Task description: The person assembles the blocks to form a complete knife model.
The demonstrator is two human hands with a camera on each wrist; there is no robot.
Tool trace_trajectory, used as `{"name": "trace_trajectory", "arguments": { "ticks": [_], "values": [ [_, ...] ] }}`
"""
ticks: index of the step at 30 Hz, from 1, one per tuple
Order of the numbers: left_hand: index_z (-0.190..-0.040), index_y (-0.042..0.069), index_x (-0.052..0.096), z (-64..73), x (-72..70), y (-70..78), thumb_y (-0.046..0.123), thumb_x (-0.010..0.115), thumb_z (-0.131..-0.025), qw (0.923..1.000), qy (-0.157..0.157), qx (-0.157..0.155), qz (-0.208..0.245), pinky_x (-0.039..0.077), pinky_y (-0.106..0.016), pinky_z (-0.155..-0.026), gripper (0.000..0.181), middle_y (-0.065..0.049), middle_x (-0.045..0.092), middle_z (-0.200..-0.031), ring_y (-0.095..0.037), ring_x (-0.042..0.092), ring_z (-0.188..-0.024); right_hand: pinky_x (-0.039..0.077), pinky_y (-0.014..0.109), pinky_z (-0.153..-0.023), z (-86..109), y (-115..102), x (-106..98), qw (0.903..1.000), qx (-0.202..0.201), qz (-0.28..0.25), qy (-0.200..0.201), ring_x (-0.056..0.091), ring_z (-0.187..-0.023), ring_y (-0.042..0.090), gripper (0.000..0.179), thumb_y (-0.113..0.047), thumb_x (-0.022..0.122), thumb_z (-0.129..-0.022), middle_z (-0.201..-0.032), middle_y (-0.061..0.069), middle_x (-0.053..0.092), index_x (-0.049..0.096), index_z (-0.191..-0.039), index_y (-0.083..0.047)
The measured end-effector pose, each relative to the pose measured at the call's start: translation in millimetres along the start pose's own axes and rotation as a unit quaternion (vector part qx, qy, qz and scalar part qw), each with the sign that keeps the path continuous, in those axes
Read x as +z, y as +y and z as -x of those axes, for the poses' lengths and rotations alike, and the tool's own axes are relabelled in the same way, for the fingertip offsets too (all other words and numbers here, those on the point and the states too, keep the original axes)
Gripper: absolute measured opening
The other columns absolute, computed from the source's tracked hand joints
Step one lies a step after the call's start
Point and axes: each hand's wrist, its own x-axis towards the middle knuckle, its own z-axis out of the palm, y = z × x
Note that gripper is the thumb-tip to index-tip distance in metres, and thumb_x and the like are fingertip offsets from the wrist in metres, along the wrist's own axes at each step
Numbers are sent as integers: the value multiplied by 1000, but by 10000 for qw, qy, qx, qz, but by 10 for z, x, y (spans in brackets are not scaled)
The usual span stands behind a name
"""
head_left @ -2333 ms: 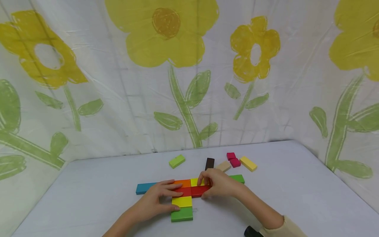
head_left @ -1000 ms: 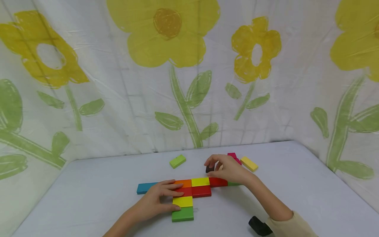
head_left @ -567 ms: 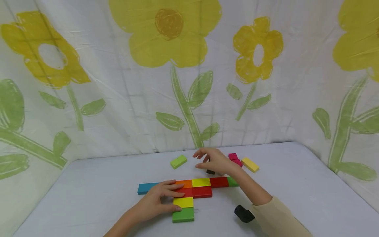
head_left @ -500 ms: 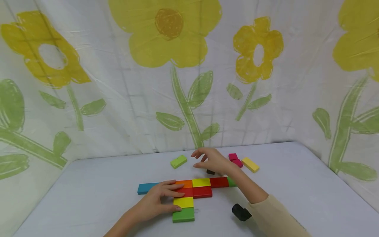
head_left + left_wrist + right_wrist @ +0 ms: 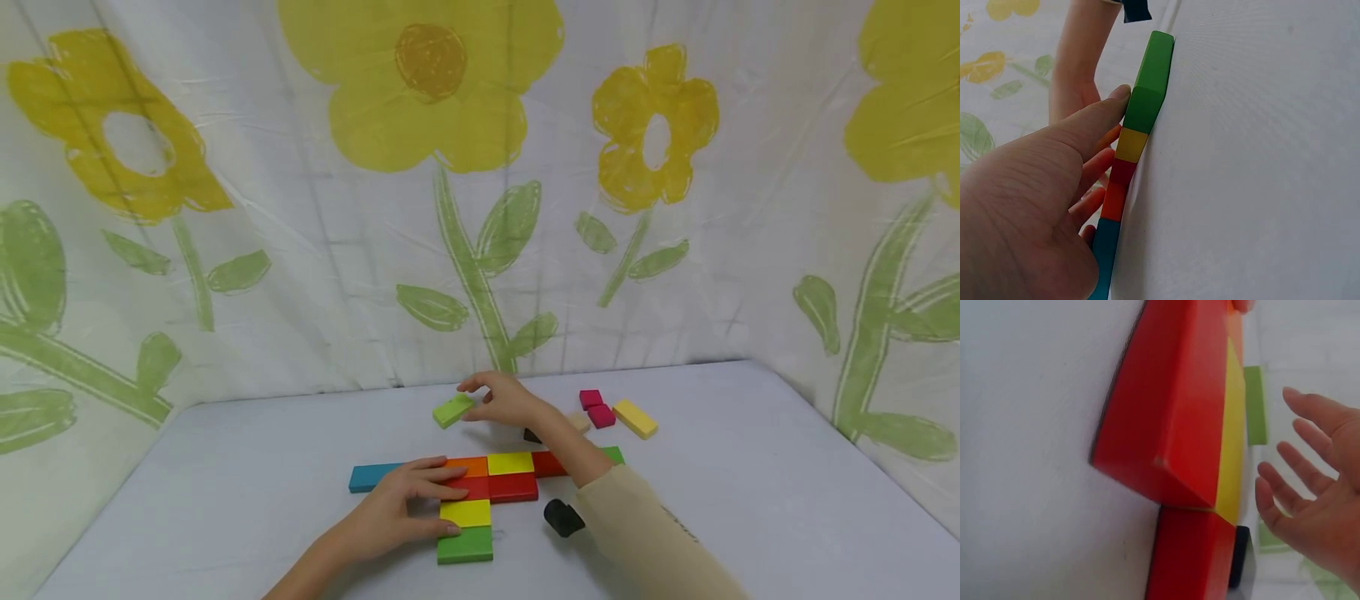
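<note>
In the head view my left hand [image 5: 401, 508] rests on the left part of a flat layout of coloured blocks, fingers extended. Its fingertips lie over the orange block [image 5: 472, 467] and a red block [image 5: 477, 487]; the thumb touches the green block [image 5: 465, 546] at the near end, below a yellow block [image 5: 467, 512]. My right hand [image 5: 510, 402] hovers beside a loose lime-green block [image 5: 452, 412], thumb and index finger spread around its right end. The right wrist view shows those fingers [image 5: 1297, 469] apart, with nothing between them.
A blue block [image 5: 372, 477] forms the layout's left end, a green block [image 5: 613, 455] its right. Beyond lie a dark block [image 5: 532, 436] and a beige block [image 5: 579, 422], both partly hidden by the right arm, two pink blocks [image 5: 601, 416] and a yellow block [image 5: 635, 418].
My right hand has left the layout's dark red block, passed over the dark block and moved left to the lime-green block. My left hand has stayed in place.
</note>
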Motion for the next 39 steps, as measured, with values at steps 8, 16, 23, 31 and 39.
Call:
{"name": "trace_trajectory", "arguments": {
  "ticks": [8, 16, 23, 31, 39],
  "values": [
    [-132, 20, 76, -6, 5, -6, 34, 81, -95, 10000, 14, -49, 47, 37, -75, -112, 40, -3, 62, -151, -45, 41, -149, 58, 36, -98, -113, -18, 78, 9998, -37, 27, -174, 65, -113, 31, 49, -11, 79, -95, -146, 18, 61, 64, -140, -1],
    [-132, 21, 76, 0, 2, -1, 34, 81, -95, 10000, 36, -31, 34, 37, -75, -112, 40, -3, 62, -151, -45, 41, -148, 59, 29, -89, -128, -26, 91, 9997, 100, 186, -92, 63, -106, 26, 38, -8, 80, -92, -124, 16, 69, 71, -128, 1],
    [-132, 22, 76, 0, 3, -2, 33, 82, -94, 10000, 28, -71, 22, 37, -75, -112, 40, -2, 61, -152, -45, 41, -148, 54, 21, -77, -126, -10, 86, 9992, 156, 365, -56, 64, -99, 23, 29, -9, 80, -92, -115, 15, 70, 75, -119, 0],
    [-132, 22, 77, 0, 11, -17, 34, 82, -94, 9999, 49, -87, 39, 37, -75, -112, 40, -2, 62, -151, -45, 40, -149, 56, 24, -79, -87, 14, 74, 9987, 198, 479, 30, 64, -101, 24, 28, -12, 80, -93, -115, 14, 71, 75, -119, -1],
    [-133, 20, 76, 5, 7, -9, 31, 81, -94, 10000, 60, 3, -3, 38, -75, -111, 40, -3, 62, -151, -45, 41, -148, 57, 28, -84, -7, 48, 20, 9980, 73, 618, 109, 64, -99, 24, 28, -12, 79, -94, -112, 14, 71, 75, -118, 1]
  ]
}}
